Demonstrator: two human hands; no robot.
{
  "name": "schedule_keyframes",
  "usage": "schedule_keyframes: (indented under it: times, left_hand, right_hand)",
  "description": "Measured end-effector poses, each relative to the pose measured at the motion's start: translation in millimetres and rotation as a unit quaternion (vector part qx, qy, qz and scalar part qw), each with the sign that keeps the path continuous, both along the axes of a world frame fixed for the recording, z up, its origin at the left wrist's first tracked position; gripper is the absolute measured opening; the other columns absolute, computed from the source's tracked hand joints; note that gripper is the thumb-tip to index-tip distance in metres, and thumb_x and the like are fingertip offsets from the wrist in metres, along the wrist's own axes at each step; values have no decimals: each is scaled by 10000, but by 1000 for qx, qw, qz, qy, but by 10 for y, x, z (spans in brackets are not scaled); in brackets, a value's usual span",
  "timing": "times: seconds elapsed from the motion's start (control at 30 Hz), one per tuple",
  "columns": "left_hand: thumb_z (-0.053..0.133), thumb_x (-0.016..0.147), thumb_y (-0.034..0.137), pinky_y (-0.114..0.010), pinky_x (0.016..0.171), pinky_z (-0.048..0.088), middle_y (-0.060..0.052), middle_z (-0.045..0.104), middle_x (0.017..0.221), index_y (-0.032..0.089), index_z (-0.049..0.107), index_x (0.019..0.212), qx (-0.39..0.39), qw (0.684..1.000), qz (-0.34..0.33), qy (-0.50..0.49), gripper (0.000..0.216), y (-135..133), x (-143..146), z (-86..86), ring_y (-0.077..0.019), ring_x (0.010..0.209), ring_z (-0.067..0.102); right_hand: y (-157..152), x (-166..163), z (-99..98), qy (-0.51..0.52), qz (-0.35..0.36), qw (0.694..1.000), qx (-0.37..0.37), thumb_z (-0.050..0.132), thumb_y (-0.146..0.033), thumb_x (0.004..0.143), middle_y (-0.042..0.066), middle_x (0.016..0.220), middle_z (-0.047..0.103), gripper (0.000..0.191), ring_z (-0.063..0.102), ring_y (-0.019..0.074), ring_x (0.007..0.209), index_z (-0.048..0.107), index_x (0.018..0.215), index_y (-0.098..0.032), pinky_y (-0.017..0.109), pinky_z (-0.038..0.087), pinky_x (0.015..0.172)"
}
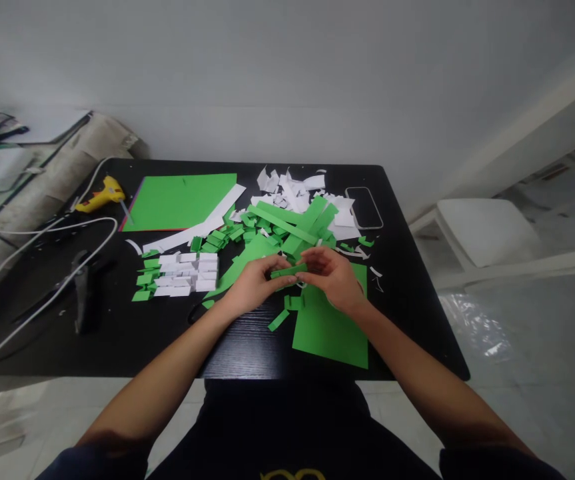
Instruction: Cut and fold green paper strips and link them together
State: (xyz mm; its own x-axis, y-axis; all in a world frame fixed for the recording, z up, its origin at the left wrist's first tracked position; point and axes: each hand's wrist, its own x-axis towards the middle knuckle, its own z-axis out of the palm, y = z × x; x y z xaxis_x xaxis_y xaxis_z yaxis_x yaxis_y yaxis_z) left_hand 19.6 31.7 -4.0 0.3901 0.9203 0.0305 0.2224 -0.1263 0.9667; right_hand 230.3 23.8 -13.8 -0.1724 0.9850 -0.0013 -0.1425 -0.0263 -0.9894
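A black wood-grain table [242,347] stretches before a seated person, a white stool [484,230] standing off its right side. A large green paper sheet [182,200] lies at the table's far left; a smaller green sheet [340,333] lies partly beneath the right forearm. Between them spread white paper scraps [292,190] and, nearer, a tangle of green paper strips [290,223]. Left of the hands sits a block of folded white and green paper pieces [187,275]. The left hand [254,285] and right hand [334,279] meet just in front of the tangle, fingers and thumbs closed narrowly. A yellow glue gun [101,195] rests at far left beside a looping white cable [47,228]. Two loose green pieces [294,303] lie just below the hands. Pinched between both sets of fingertips, above the tabletop, is a small folded green strip [288,271].
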Motion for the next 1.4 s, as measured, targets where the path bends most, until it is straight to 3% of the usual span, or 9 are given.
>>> schedule_keyframes:
  times: [0.6, 0.83, 0.97, 1.2, 1.4]
  left_hand:
    - [706, 917, 368, -270, 661, 446, -5, 771, 839, 189, 776, 942, 25, 996, 19, 81, 194, -3, -25, 58, -157, 681, 599]
    - [701, 921, 362, -271, 679, 461, 1, 774, 876, 203, 756, 959, 73, 991, 60, 96, 173, -36, 22, 46, -162, 719, 621]
    - [678, 934, 341, -256, 655, 428, 22, 693, 777, 197, 686, 885, 99, 989, 58, 96, 153, -45, 45, 18, -143, 681, 570]
    - [595, 969, 396, -265, 596, 315, 62, 420, 606, 211, 436, 693, 109, 984, 40, 136, 368, -48, 63, 7, -127, 587, 417]
    - [466, 1015, 445, -276, 616, 336, 48, 435, 621, 218, 433, 710, 91, 982, 52, 160, 381, 12, 56, 30, -145, 612, 441]
  right_hand:
    - [38, -10, -35, -2, -12, 1000, 4, 980, -307, 666, 22, 946, 783, 392, 743, 188, 896, 743, 968, -226, 363, 627, 877]
    - [28, -4, -68, -38, 43, 998, -10, 937, -265, 700, 5, 895, 764, 420, 737, 190, 820, 717, 1057, -240, 350, 622, 773]
    - [45, -26, -97, -20, 21, 1000, -6, 924, -245, 695, 10, 921, 770, 404, 743, 190, 857, 707, 1035, -234, 351, 622, 817]
    - [73, -29, -120, 0, -19, 1000, 5, 926, -301, 707, -7, 869, 728, 446, 724, 181, 813, 696, 1085, -243, 334, 621, 758]
    - [47, -25, 3, -52, -74, 996, 26, 908, -352, 727, 53, 1023, 759, 421, 730, 210, 908, 688, 1064, -228, 376, 612, 835]
